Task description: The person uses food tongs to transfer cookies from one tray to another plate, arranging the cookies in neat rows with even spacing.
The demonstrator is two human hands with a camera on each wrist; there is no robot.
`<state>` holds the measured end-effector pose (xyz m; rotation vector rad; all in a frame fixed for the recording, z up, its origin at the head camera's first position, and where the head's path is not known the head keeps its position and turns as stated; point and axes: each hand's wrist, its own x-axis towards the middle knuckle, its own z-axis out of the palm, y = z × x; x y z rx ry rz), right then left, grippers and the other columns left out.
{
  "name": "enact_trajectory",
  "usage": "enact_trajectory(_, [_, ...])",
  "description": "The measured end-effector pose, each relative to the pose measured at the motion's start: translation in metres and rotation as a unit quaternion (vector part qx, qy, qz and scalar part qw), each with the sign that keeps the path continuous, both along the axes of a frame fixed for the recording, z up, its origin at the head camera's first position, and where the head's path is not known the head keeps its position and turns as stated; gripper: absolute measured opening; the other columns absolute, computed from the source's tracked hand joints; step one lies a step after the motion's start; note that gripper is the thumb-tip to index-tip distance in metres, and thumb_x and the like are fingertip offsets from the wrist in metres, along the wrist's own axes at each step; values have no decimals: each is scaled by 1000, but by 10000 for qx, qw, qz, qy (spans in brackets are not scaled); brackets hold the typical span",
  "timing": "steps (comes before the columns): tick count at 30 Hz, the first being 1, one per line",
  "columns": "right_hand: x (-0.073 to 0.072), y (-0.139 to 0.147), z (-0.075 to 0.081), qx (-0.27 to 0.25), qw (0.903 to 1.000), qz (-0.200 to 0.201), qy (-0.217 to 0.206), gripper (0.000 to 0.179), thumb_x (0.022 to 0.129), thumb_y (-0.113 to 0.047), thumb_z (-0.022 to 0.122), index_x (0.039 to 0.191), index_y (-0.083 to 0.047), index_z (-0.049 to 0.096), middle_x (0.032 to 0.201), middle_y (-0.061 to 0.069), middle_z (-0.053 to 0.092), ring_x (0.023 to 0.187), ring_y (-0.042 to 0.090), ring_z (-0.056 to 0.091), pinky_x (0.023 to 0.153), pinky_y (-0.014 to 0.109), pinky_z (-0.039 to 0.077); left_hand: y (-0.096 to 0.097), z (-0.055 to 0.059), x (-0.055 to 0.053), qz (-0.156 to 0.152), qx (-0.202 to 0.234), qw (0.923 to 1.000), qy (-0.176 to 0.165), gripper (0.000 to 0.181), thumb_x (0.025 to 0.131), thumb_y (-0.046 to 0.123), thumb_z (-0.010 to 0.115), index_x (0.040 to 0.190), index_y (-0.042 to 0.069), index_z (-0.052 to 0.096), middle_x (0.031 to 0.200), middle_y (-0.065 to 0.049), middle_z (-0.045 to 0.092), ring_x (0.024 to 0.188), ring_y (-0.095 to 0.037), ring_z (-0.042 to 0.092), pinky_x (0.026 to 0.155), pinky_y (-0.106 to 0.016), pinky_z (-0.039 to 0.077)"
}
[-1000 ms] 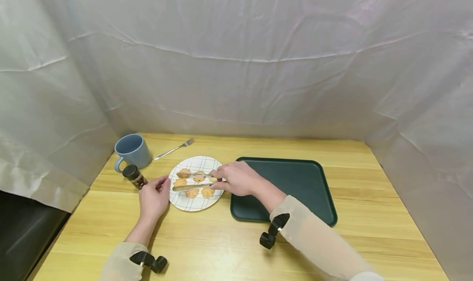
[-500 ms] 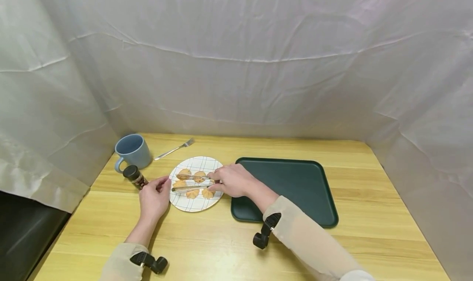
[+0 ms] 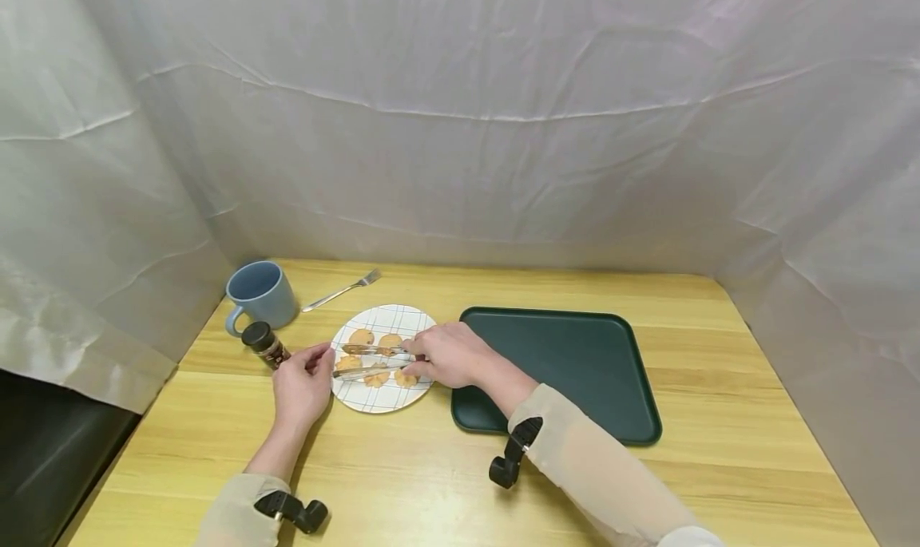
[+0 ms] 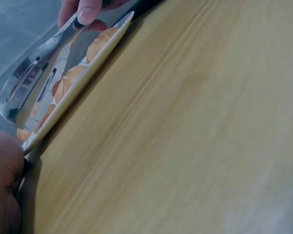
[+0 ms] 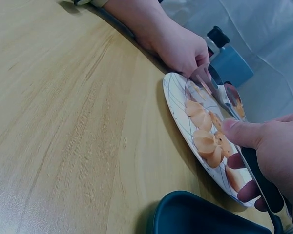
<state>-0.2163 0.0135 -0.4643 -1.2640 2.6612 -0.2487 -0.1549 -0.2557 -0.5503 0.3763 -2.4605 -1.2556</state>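
Note:
In the head view, a round white plate (image 3: 388, 315) with a thin line grid carries several golden flower-shaped cookies (image 3: 362, 336). My left hand (image 3: 302, 387) grips the plate's left rim with curled fingers; its fingertips are partly hidden. From the right, my right hand (image 3: 454, 354) holds metal tongs (image 3: 366, 372) around their dark grip. Both arms of the tongs reach leftward over the cookies, spread apart. Slotted ends of the tongs (image 4: 27, 92) show in the left wrist view. Whether they touch a cookie (image 5: 198, 115) I cannot tell from the right wrist view.
A dark green tray (image 3: 561, 317) lies right of the plate, under my right forearm. Left of the plate stand a blue mug (image 3: 264, 299) and a black-capped jar (image 3: 264, 344) close by my left hand. A fork (image 3: 341, 291) lies behind the plate.
My right hand has shifted slightly left and toward me, and the arms of the tongs sit a little nearer the plate's front. My left hand has stayed at the rim.

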Motion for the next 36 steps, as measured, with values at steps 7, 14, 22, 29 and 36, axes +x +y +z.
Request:
enact_trajectory(7, [1,0,-2,21,10000,-40,-3,52,104,-51,64,145,-20,67,85,-15,61,65,9,50,60,27,39,4,0,0,-14,34,10000,76,24,103,16,70,119,0,79,94,-13,78,81,-21,71,66,-12,47])
enact_trajectory(14, [1,1,-1,24,10000,-60,-59,54,104,-53,64,147,-20,66,79,-16,57,62,10,46,56,28,35,6,2,1,-29,-15,9996,272,21,102,11,70,117,-2,79,92,-15,78,77,-23,73,64,-9,46])
enact_trajectory(22, [1,2,2,28,9999,-59,-96,54,104,-52,64,147,-19,65,80,-15,58,63,9,48,57,28,36,7,3,1,-47,-25,9996,277,21,102,11,71,116,-2,79,93,-15,78,81,-24,71,66,-9,45])
enact_trajectory(29, [1,3,3,-4,10000,-41,-41,52,104,-52,65,145,-20,67,83,-15,59,64,9,51,58,28,39,7,2,-1,-72,-37,9997,236,22,103,12,70,117,-2,79,96,-16,78,83,-25,72,67,-9,45])
enact_trajectory(36, [3,6,11,10,9999,-84,-62,52,103,-52,65,145,-21,67,91,-17,65,66,7,54,59,28,42,6,1,-3,-109,-45,9997,223,23,103,13,69,118,-2,78,97,-16,78,85,-25,71,68,-9,45])
